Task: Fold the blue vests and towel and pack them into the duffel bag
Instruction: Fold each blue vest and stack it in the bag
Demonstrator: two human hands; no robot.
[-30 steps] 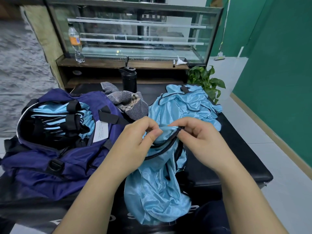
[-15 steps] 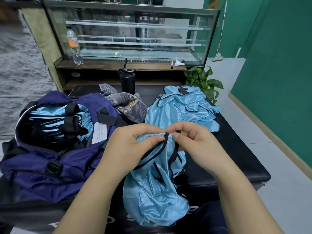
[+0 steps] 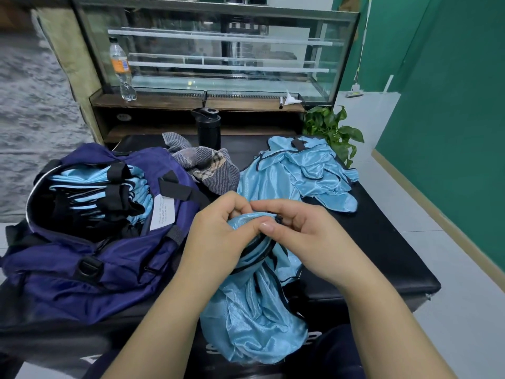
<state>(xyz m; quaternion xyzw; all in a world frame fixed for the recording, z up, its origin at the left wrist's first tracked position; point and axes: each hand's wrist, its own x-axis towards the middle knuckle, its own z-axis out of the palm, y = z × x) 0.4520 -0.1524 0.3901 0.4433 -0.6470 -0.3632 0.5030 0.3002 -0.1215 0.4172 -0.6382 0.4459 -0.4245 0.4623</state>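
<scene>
Fig.: L hand [image 3: 218, 236] and R hand [image 3: 306, 242] are meeting at centre, fingertips touching, both pinching the gathered top edge of one light-blue vest [image 3: 254, 318] w/ curled fingers and thumbs. The R thumb is pressing on the bunched fabric by its black trim. The vest is hanging down from the grip, crumpled, its lower part draping over the near edge of the black padded table [image 3: 382, 242] toward the person's lap.

Behind the hands, a pile of unfolded blue vests [image 3: 297, 173] is lying on the table, right of centre, well apart from the bag. Just left of that pile, a striped grey/plaid towel [image 3: 207, 165] is sitting bunched, its left part touching the navy duffel bag [image 3: 90, 274]. The bag is occupying the table's left side, mouth open; folded vests [image 3: 95, 187] are standing stacked inside, w/ black straps crossing them and a white tag [image 3: 163, 214] lying on the rim.

Farther back: a black bottle [image 3: 209, 128] is standing upright at the table's far edge; a glass display case [image 3: 218, 50] w/ a clear plastic bottle [image 3: 121, 69] on its ledge; a green plant [image 3: 332, 129] at right, by the green wall [image 3: 451, 105].
</scene>
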